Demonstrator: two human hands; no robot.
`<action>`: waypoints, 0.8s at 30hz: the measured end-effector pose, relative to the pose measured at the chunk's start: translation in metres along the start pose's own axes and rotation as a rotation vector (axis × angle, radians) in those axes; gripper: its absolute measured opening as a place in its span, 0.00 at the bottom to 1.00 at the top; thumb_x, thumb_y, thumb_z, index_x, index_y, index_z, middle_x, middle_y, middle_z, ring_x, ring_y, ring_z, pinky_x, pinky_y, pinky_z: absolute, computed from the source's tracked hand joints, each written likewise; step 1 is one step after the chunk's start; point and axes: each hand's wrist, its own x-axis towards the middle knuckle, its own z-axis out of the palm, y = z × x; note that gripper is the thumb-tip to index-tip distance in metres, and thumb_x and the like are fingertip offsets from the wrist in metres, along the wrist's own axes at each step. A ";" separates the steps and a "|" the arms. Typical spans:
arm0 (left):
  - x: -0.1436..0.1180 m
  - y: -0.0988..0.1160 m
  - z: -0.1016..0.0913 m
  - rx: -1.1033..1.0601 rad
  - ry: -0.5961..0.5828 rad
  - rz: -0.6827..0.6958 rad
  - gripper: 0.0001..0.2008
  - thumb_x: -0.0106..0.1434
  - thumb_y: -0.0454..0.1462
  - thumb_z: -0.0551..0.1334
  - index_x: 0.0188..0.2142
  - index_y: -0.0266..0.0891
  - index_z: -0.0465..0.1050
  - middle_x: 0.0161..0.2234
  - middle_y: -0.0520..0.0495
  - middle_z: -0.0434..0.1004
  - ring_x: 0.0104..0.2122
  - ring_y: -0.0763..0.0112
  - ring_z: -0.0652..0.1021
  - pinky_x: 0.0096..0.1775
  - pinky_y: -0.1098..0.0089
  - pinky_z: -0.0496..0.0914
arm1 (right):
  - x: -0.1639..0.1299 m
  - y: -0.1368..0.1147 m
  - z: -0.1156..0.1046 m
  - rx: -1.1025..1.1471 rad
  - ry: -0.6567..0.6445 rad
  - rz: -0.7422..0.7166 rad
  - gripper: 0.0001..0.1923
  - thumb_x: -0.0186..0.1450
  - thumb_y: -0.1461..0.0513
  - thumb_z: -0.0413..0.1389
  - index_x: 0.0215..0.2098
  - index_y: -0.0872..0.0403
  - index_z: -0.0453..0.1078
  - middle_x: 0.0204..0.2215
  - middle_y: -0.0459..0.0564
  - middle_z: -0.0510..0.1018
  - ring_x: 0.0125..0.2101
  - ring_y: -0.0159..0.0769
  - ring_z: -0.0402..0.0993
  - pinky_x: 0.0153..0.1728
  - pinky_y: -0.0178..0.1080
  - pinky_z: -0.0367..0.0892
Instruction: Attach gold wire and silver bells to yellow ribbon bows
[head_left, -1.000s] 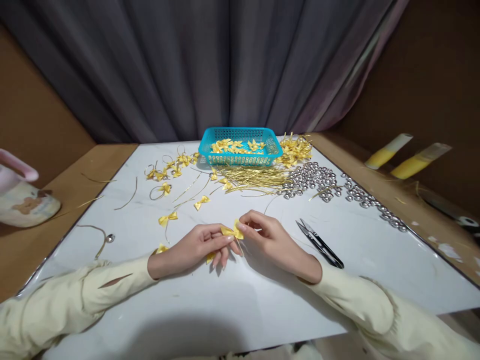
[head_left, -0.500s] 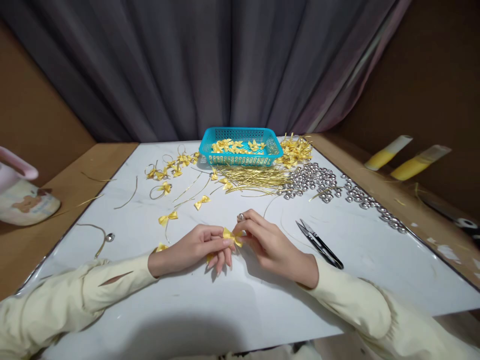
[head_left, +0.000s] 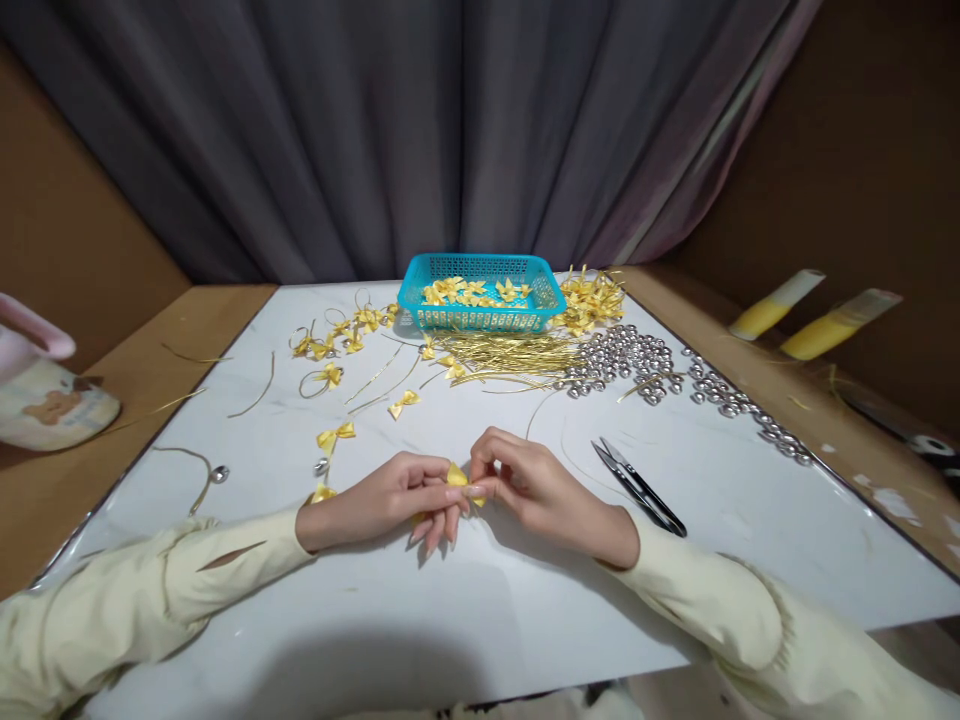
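My left hand (head_left: 409,497) pinches a small yellow ribbon bow (head_left: 457,474) between thumb and index finger, its other fingers loosely curled. Some yellow shows behind those fingers, too hidden to name. From the right, my right hand (head_left: 536,490) closes thumb and index fingertips on the same bow, so the fingertips of both hands meet there and cover part of it. Left of my left hand lie another yellow bow (head_left: 335,436) and a silver bead (head_left: 321,467). Black-handled thread snips (head_left: 641,487), blades apart, rest right of my right hand.
At the back stands a blue plastic basket (head_left: 555,300) of yellow bows. Before it lie gold cords (head_left: 510,354) and silver heart-shaped beads (head_left: 622,355). Bows with cord loops (head_left: 330,376) are at left. A cup (head_left: 56,405) and yellow-filled tubes (head_left: 840,325) flank the table.
My right fingers have curled in and come down onto the bow. The silver bead at their tips is no longer seen there. A silver bead now shows left of my left hand.
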 end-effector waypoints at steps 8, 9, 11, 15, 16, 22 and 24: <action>-0.001 -0.002 -0.001 -0.025 -0.005 -0.033 0.13 0.63 0.42 0.59 0.32 0.32 0.69 0.21 0.47 0.75 0.16 0.77 0.71 0.19 0.77 0.62 | 0.005 -0.003 -0.006 0.188 0.105 0.175 0.06 0.62 0.66 0.55 0.27 0.56 0.64 0.27 0.45 0.69 0.29 0.29 0.65 0.29 0.32 0.59; -0.001 -0.003 -0.001 -0.034 -0.005 -0.032 0.13 0.63 0.42 0.59 0.31 0.32 0.70 0.21 0.47 0.75 0.16 0.78 0.71 0.19 0.77 0.62 | 0.005 -0.003 -0.007 0.185 0.100 0.158 0.05 0.62 0.67 0.55 0.28 0.56 0.65 0.28 0.45 0.69 0.30 0.29 0.66 0.30 0.32 0.59; 0.000 -0.003 -0.002 -0.054 -0.009 -0.025 0.12 0.63 0.41 0.59 0.32 0.32 0.70 0.21 0.47 0.75 0.16 0.78 0.71 0.19 0.77 0.62 | 0.004 -0.003 -0.007 0.157 0.058 0.108 0.03 0.63 0.67 0.54 0.30 0.56 0.67 0.30 0.47 0.70 0.31 0.30 0.66 0.32 0.33 0.60; 0.001 -0.004 -0.003 -0.074 -0.030 -0.020 0.12 0.64 0.41 0.58 0.32 0.32 0.70 0.22 0.47 0.76 0.16 0.79 0.71 0.19 0.78 0.62 | 0.002 -0.003 -0.003 0.095 -0.003 0.042 0.04 0.63 0.69 0.52 0.31 0.56 0.66 0.31 0.48 0.70 0.30 0.30 0.66 0.31 0.33 0.61; 0.001 -0.004 -0.003 -0.069 -0.035 -0.023 0.12 0.64 0.41 0.58 0.32 0.32 0.70 0.21 0.47 0.76 0.16 0.79 0.71 0.19 0.78 0.62 | 0.002 -0.002 -0.002 0.088 0.000 0.047 0.04 0.63 0.69 0.52 0.30 0.56 0.66 0.30 0.48 0.70 0.30 0.30 0.66 0.31 0.33 0.61; 0.001 -0.003 -0.004 -0.046 -0.043 -0.022 0.11 0.64 0.39 0.58 0.32 0.32 0.70 0.22 0.47 0.76 0.16 0.78 0.72 0.19 0.78 0.62 | 0.003 0.000 0.002 0.151 0.025 0.157 0.06 0.62 0.67 0.53 0.27 0.56 0.64 0.27 0.46 0.70 0.28 0.29 0.65 0.30 0.33 0.60; 0.002 -0.003 -0.004 -0.056 -0.040 -0.018 0.11 0.64 0.39 0.58 0.32 0.31 0.70 0.22 0.46 0.76 0.16 0.78 0.72 0.19 0.78 0.62 | 0.003 0.001 0.003 0.202 0.029 0.205 0.06 0.62 0.65 0.54 0.27 0.56 0.64 0.27 0.45 0.70 0.28 0.30 0.65 0.30 0.33 0.60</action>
